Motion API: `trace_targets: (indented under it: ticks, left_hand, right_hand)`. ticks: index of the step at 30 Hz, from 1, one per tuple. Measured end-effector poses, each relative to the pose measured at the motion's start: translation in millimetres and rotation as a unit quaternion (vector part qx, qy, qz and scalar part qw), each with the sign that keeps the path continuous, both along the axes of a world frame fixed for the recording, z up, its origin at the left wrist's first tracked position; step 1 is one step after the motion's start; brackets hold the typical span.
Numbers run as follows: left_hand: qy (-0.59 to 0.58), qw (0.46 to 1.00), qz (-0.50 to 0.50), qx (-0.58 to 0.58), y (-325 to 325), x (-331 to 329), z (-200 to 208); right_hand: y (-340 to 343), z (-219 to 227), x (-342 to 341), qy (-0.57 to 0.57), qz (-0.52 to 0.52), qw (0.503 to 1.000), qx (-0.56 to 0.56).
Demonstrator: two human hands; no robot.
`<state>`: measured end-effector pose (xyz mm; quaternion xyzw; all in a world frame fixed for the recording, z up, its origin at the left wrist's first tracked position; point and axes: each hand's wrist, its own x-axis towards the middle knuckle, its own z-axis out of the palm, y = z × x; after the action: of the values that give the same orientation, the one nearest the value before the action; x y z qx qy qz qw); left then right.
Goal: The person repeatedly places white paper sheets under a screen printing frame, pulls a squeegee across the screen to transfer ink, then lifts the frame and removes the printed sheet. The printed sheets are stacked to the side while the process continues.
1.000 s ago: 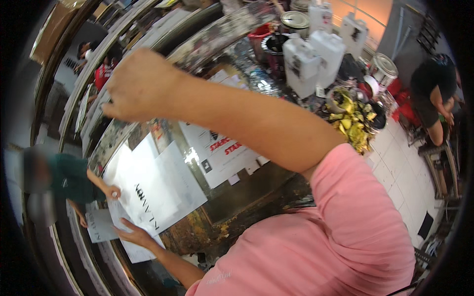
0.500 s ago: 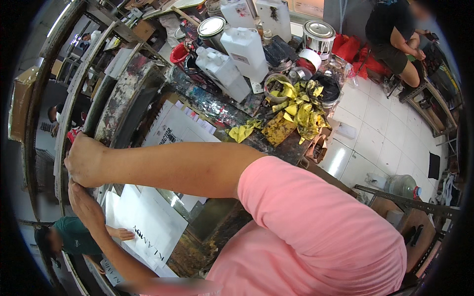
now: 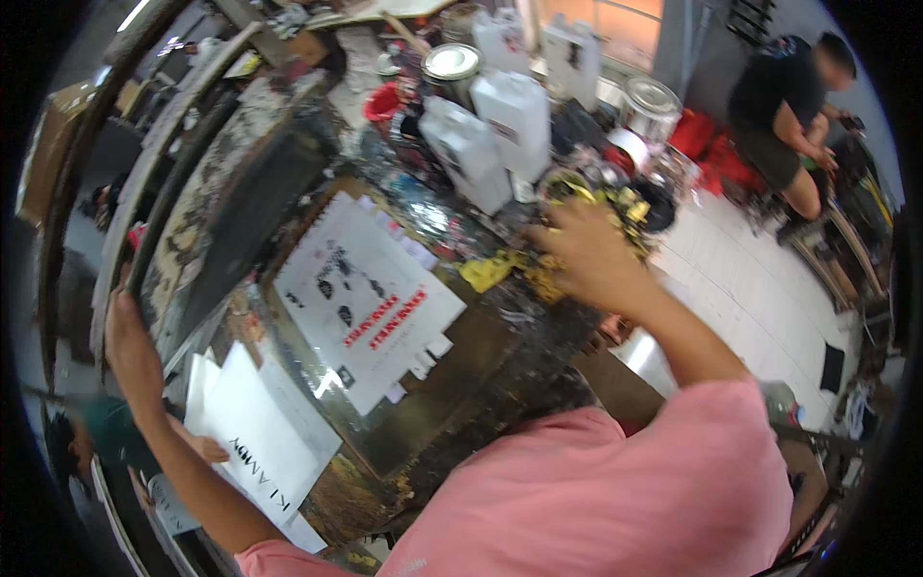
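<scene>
My left hand (image 3: 133, 348) is at the edge of a raised, paint-stained screen frame (image 3: 252, 188) on the left, its fingers curled at the rim. My right hand (image 3: 594, 252) reaches over crumpled yellow, ink-smeared rags (image 3: 488, 273) on the bench. Its fingers look spread and are blurred by motion; nothing shows in them. Between my arms lies a white printed sheet (image 3: 356, 308) with dark and red marks, on a dark flat board (image 3: 385, 442). White sheets with black lettering (image 3: 264, 423) lie at the lower left, beside another person's hand (image 3: 205, 448).
White plastic jugs (image 3: 466, 154), paint cans (image 3: 650, 108) and a red cup (image 3: 383, 101) crowd the bench's far side. A person in dark clothes (image 3: 784, 106) sits at the far right beyond the tiled floor (image 3: 716, 252). Another person in green (image 3: 111, 428) is at the left.
My right hand has left the frame edge and swung right to above the yellow rags, uncovering the printed sheet. My left hand has moved up along the frame.
</scene>
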<state>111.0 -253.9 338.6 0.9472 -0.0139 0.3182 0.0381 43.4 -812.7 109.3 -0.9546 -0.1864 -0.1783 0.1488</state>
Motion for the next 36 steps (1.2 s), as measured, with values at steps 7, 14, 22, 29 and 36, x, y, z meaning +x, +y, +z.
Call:
trace_targets:
  ticks: [7,14,22,29,36]
  left_hand:
    - [-0.005,0.988,-0.019,0.152,-2,18,24]
    - [-0.031,0.970,-0.040,0.236,5,22,29]
    - [-0.008,0.999,-0.011,0.050,-25,22,40]
    - [0.019,0.994,-0.031,0.101,-20,25,47]
    - [-0.008,0.996,-0.039,0.077,-30,30,47]
  right_hand:
    - [-68,-54,-32,0.075,-0.120,0.971,-0.193]
    - [-80,-58,-17,0.149,-0.106,0.981,-0.070]
    - [-45,68,-61,0.066,-0.062,0.974,0.209]
    - [63,40,-7,0.078,0.058,0.858,0.505]
    - [222,-24,156,0.229,0.124,0.535,0.804]
